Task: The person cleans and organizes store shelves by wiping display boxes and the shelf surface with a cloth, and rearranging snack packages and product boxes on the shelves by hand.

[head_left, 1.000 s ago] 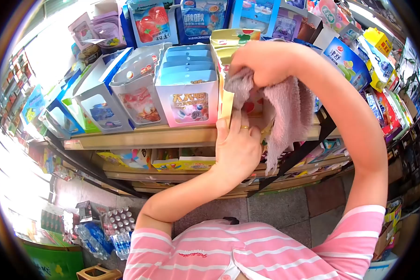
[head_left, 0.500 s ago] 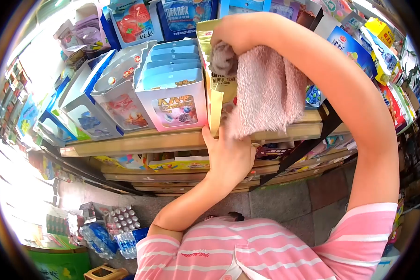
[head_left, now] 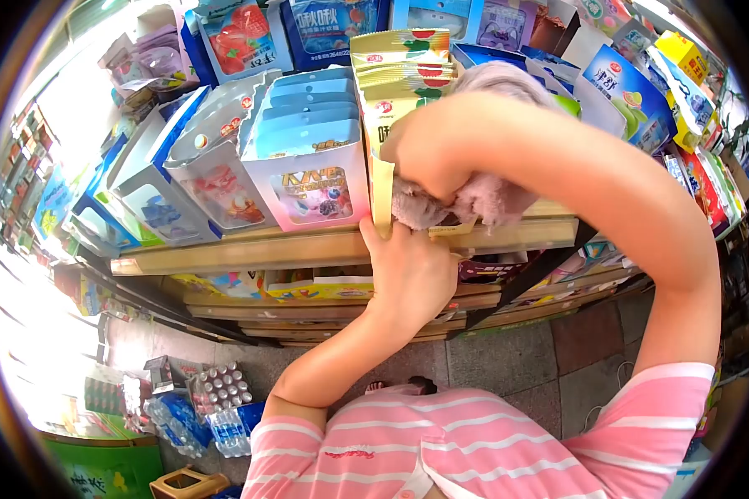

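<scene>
My right hand (head_left: 429,158) is closed on a fluffy pinkish-grey cloth (head_left: 495,200), pressing it low against the front of a yellow candy box (head_left: 381,187). More of the cloth spreads up behind the wrist. Several yellow candy packets (head_left: 399,62) stand in this box, partly covered by my right hand and forearm. My left hand (head_left: 412,270) grips the lower front of the same box at the shelf edge, its thumb at the left corner; the other fingertips are partly hidden by the cloth. Left of it stands a white and pink box (head_left: 316,195) of light blue packets.
Other candy boxes, including a grey one (head_left: 220,179) and a blue one (head_left: 628,96), line the wooden shelf (head_left: 183,259). Lower shelves hold more packages. On the tiled floor (head_left: 503,362) at left are bottle packs (head_left: 229,432), a cardboard box (head_left: 187,482) and a green container (head_left: 108,470).
My right hand has moved down and slightly right with the cloth, from the box's top to its lower front. The yellow packets' tops now show. My left hand stays at the box's base.
</scene>
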Demonstrator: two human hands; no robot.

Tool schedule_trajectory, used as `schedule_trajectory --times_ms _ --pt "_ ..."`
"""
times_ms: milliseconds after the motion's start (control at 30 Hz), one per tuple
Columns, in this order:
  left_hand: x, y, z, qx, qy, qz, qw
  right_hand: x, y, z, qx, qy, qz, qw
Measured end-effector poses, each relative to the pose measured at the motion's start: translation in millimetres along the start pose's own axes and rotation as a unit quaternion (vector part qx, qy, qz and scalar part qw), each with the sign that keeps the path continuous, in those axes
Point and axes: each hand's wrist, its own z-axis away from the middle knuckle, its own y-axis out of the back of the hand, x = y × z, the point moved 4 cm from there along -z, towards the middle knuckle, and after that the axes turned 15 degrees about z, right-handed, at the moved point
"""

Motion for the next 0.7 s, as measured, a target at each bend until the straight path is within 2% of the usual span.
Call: schedule_trajectory --times_ms 100,200,233,300,367,500,567,600,633,700 --pt "-4.2 -4.2 0.6 -0.039 0.015 0.002 0.999 0.4 -1.0 -17.3 0.010 -0.090 -0.058 0.994" --pt "-7.7 -3.6 -1.5 -0.042 0.004 -0.023 0.999 15.4 -2.3 -15.3 0.100 -0.077 -0.030 0.992" --pt "-6.3 -2.8 -2.3 -0.031 -0.007 -0.030 0.999 24.2 -6.7 -12.4 0.096 -0.075 -0.029 0.992" --pt "-4.6 0.6 -3.4 -0.011 -0.020 -0.045 0.999 48.3 -4.0 -4.9 0.229 -0.078 -0.042 0.969" --pt "-3.3 2.1 -2.9 -0.007 -0.029 -0.035 0.999 65.9 -11.2 -8.2 0.310 -0.082 -0.100 0.942" --pt "-4.0 2.1 -3.0 -0.006 -0.022 -0.026 0.999 94.6 0.5 8.6 0.328 -0.334 0.011 0.884" --pt "-3.8 2.2 -2.8 -0.010 -0.022 -0.030 0.999 107.3 3.5 25.4 0.471 -0.380 0.040 0.795" --pt "-3.5 2.6 -3.0 -0.009 -0.023 -0.031 0.999 103.0 11.9 43.5 0.437 -0.402 0.016 0.805" --pt "-2.8 2.8 -2.8 -0.009 -0.026 -0.037 0.999 97.9 18.0 53.8 0.439 -0.402 0.017 0.804" --pt "-2.4 1.6 -3.0 -0.006 -0.027 -0.045 0.999 91.0 27.7 63.8 0.503 -0.321 -0.044 0.801"
